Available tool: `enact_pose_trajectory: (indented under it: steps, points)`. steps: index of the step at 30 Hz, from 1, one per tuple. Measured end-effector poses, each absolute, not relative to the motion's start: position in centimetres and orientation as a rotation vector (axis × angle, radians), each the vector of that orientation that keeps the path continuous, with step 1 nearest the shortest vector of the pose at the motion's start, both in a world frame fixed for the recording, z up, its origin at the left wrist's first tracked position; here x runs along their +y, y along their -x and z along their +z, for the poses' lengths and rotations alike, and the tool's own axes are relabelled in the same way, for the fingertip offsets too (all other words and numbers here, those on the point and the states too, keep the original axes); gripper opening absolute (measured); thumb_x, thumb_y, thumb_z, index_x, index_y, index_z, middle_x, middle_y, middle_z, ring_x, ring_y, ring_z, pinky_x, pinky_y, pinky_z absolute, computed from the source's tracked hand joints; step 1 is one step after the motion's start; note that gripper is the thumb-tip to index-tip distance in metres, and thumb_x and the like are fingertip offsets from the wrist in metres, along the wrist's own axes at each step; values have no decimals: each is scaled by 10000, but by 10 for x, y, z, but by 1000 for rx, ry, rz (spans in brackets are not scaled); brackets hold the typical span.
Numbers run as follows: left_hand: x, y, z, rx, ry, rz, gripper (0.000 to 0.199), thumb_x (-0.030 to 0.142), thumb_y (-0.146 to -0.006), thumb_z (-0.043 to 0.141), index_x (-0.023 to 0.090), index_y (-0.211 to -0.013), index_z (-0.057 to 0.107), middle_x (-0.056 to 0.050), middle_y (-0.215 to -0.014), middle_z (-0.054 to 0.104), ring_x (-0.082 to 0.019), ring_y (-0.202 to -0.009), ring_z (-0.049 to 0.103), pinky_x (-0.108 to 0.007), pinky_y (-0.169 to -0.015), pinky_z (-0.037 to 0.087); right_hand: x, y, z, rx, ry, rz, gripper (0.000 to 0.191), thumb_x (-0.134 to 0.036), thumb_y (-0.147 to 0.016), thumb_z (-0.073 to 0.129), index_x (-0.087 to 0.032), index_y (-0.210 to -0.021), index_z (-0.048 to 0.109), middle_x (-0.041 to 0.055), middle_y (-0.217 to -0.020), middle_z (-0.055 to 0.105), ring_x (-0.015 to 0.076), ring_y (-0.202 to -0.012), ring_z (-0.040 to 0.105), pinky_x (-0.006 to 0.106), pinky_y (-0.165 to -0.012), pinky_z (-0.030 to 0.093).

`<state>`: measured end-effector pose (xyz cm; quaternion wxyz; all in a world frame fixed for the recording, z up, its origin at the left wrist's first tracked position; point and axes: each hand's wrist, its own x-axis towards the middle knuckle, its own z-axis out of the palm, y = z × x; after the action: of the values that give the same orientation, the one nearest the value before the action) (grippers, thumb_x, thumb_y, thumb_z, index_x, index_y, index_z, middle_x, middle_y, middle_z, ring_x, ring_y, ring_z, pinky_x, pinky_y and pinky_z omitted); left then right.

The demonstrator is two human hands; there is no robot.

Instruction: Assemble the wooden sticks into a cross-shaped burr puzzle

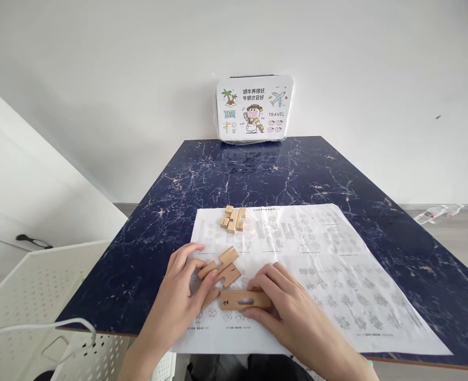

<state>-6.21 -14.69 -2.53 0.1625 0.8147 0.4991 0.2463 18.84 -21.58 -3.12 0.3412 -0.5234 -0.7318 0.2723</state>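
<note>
At the far left stands a white perforated basket (39,286) beside the table, a white cable (65,325) drooping over its near rim. The dark blue marbled table (297,169) carries a printed instruction sheet (329,264) along its near edge. The left hand (180,296) rests on the sheet's near left part, fingers bent, fingertips pinching a cluster of notched wooden pieces (223,267). Just right of it, the right hand (287,309) grasps a slotted wooden bar (242,300) marked "2", lying flat on the sheet and touching the cluster. Farther back on the sheet, apart from both hands, sits a small group of wooden blocks (233,218). At the table's far edge, a printed case (254,109) leans upright against the wall.
</note>
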Motion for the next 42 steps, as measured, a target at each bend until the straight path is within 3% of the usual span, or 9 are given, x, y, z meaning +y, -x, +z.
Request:
enact_pose_trajectory:
  steps: [5, 7, 10, 17, 21, 29, 36, 42]
  points:
    - [-151, 63, -18, 1375, -2250, 815, 229, 446, -1072, 555, 253, -968, 619, -88, -1347, 653, -315, -1328, 578, -496, -1073, 553, -222, -183, -27, -1804, 1376, 683, 181, -344, -1057, 584, -286, -902, 659, 62, -899, 704, 259, -805, 662, 400, -683, 564]
    - [-155, 64, -15, 1398, -2134, 849, 234, 451, -1072, 553, 250, -962, 602, -83, -1247, 702, -284, -1208, 656, -400, -927, 606, -223, -178, -24, -1691, 1405, 750, 192, -389, -1068, 553, -288, -943, 659, 44, -808, 696, 236, -699, 656, 356, -604, 527]
    - [-160, 66, -11, 1434, -1924, 857, 236, 468, -1076, 547, 248, -1006, 597, -57, -1060, 754, -228, -980, 730, -278, -701, 579, -223, -166, -21, -1513, 1433, 893, 274, -471, -1084, 497, -277, -951, 637, -6, -629, 600, 184, -510, 554, 304, -480, 417]
    - [-163, 66, -3, 1253, -1723, 919, 271, 483, -1092, 508, 227, -1049, 585, -49, -973, 780, -152, -634, 685, -285, -626, 554, -216, -141, -24, -1176, 1250, 1085, 377, -526, -1121, 374, -258, -1042, 627, 9, -742, 584, 164, -582, 530, 294, -534, 471]
    - [-162, 67, -2, 1226, -1655, 914, 311, 514, -1084, 504, 228, -1000, 594, -28, -887, 776, -149, -598, 663, -279, -602, 535, -215, -133, -26, -1069, 1182, 1093, 354, -542, -1110, 392, -276, -1147, 622, 10, -766, 574, 180, -609, 537, 302, -539, 499]
    - [-162, 66, -1, 1154, -1577, 845, 323, 527, -1072, 527, 230, -966, 598, -23, -870, 777, -147, -590, 643, -273, -578, 510, -215, -129, -27, -1044, 1170, 1081, 335, -524, -1107, 420, -269, -1110, 636, 18, -777, 599, 170, -601, 558, 291, -520, 488]
    - [-161, 67, -5, 1116, -1547, 781, 291, 497, -1079, 546, 233, -967, 593, -23, -905, 782, -143, -641, 647, -261, -607, 510, -217, -127, -29, -1196, 1272, 952, 400, -466, -1119, 404, -253, -1380, 621, 30, -808, 654, 168, -610, 578, 284, -537, 475]
    - [-163, 65, 0, 1113, -1548, 805, 310, 503, -1074, 554, 224, -941, 578, -19, -886, 785, -140, -633, 642, -255, -603, 490, -216, -126, -34, -1159, 1350, 869, 384, -463, -1117, 404, -222, -1277, 656, 31, -790, 656, 155, -564, 560, 273, -521, 479]
